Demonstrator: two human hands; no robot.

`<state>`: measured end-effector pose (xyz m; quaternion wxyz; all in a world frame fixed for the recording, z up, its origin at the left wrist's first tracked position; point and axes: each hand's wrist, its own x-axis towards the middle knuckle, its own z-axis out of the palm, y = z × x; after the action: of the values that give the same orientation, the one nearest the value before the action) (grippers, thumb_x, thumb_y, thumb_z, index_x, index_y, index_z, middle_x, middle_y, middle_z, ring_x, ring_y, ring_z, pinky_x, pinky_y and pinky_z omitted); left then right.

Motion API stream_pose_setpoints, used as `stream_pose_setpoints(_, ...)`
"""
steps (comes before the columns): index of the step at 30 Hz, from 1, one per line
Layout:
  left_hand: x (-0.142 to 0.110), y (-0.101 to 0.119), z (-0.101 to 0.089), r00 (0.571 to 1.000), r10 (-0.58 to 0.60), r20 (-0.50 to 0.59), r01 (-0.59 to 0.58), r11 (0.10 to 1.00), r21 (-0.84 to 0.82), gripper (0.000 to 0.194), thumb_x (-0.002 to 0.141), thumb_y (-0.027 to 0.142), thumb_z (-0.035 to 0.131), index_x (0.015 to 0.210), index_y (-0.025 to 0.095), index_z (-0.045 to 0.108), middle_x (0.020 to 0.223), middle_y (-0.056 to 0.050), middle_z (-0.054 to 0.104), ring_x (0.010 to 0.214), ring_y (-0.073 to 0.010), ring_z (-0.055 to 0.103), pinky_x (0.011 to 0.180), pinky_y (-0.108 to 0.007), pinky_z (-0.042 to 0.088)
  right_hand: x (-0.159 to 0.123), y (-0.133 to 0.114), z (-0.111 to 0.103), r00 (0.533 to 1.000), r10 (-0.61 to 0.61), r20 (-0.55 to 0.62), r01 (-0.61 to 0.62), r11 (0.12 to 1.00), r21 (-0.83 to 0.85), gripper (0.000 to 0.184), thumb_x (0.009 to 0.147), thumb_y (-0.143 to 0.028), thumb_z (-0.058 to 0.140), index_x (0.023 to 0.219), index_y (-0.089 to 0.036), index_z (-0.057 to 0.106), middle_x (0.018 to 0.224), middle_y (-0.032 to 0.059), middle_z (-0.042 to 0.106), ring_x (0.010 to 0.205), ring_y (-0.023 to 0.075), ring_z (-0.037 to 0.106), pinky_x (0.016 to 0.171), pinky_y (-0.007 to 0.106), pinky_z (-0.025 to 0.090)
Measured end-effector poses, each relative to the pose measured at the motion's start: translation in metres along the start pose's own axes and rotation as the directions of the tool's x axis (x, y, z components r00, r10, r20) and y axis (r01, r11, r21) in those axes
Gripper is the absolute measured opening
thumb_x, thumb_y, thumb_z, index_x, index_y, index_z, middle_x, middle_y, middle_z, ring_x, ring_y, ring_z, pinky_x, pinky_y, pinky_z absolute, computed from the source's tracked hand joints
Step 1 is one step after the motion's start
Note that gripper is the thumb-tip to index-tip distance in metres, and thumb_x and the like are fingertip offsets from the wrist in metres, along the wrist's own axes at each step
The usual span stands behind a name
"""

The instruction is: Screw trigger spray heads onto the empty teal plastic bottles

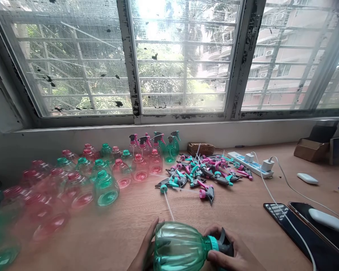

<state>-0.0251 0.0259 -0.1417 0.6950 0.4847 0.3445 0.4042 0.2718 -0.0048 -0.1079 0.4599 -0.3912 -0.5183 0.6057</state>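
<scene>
My left hand (145, 246) wraps the body of a green plastic spray bottle (177, 246), which lies on its side. My right hand (222, 251) grips the bottle's neck, around a grey trigger head (225, 244) with a teal collar. A thin white dip tube (168, 207) runs up the table from near the bottle to a loose trigger head (169, 183). That head sits at the edge of a heap of pink-and-teal trigger heads (203, 172). Loose pink and green bottles (106, 190) stand to the left, with several capped sprayers (158, 145) behind them.
The wooden table (243, 210) runs along a window with metal bars (180, 64). To the right lie a white power strip (248, 163), a charger with cables (267, 165), a phone (282, 222), and a cardboard box (310, 150). A small woven basket (200, 149) stands at the back.
</scene>
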Motion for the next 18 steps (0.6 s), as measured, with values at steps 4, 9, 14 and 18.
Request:
stream_pose_setpoints(4, 0.002, 0.0, 0.003, 1.0, -0.026, 0.004, 0.026, 0.999, -0.033, 0.099, 0.085, 0.06, 0.069, 0.162, 0.03, 0.016, 0.148, -0.011, 0.061, 0.135, -0.035, 0.06, 0.118, -0.048, 0.042, 0.0, 0.001, 0.0, 1.0, 0.013, 0.007, -0.013, 1.0, -0.013, 0.049, 0.069, -0.058, 0.084, 0.094, -0.019, 0.07, 0.078, -0.0011, 0.058, 0.07, 0.0168, 0.049, 0.061, 0.027, 0.035)
stream_pose_setpoints(9, -0.007, 0.017, 0.009, 0.998, -0.068, 0.0, 0.068, 0.998, -0.003, 0.09, 0.088, 0.066, 0.059, 0.161, 0.04, 0.014, 0.153, -0.003, 0.058, 0.141, -0.0343, 0.054, 0.12, -0.049, 0.039, 0.001, 0.001, 0.0, 1.0, 0.007, 0.007, -0.007, 1.0, -0.011, 0.049, 0.068, -0.058, 0.084, 0.095, -0.02, 0.07, 0.078, -0.0007, 0.059, 0.071, 0.0176, 0.051, 0.062, 0.027, 0.037)
stream_pose_setpoints(14, -0.006, 0.012, 0.002, 0.999, -0.01, 0.046, 0.008, 0.999, 0.043, 0.073, 0.091, 0.058, 0.061, 0.156, 0.038, 0.036, 0.16, 0.002, 0.05, 0.15, -0.0323, 0.042, 0.124, -0.047, 0.033, 0.001, 0.0, 0.001, 1.0, 0.002, -0.007, -0.002, 0.999, -0.033, 0.05, 0.068, -0.059, 0.084, 0.094, -0.019, 0.07, 0.078, -0.0003, 0.06, 0.07, 0.0184, 0.052, 0.063, 0.028, 0.037)
stream_pose_setpoints(18, 0.009, -0.004, -0.006, 0.996, 0.027, -0.085, -0.024, 0.999, 0.03, 0.076, 0.083, 0.062, 0.07, 0.15, 0.033, 0.049, 0.166, -0.002, 0.04, 0.154, -0.0352, 0.034, 0.125, -0.048, 0.032, 0.001, 0.001, 0.001, 1.0, 0.005, -0.011, -0.005, 1.0, -0.03, 0.049, 0.069, -0.058, 0.084, 0.095, -0.019, 0.069, 0.076, -0.0009, 0.06, 0.068, 0.0175, 0.052, 0.062, 0.028, 0.038)
